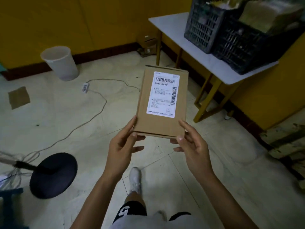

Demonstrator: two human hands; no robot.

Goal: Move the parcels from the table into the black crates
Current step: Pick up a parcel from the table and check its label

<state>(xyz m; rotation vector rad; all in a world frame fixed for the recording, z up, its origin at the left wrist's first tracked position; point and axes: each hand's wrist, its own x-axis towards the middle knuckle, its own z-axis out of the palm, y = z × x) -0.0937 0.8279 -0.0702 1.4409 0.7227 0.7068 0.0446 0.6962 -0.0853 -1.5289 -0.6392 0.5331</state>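
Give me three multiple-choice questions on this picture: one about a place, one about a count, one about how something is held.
1. Where do the crates stand? A on the floor; B on the white table; C on a chair.
2. How many crates are there? A two; B one; C four.
3. How is the parcel held? A by one hand alone; B it lies on the floor; C by both hands.
Answers: 1 B, both sit on the tabletop. 2 A, two stand side by side. 3 C, the left hand and right hand grip its near corners, label up.
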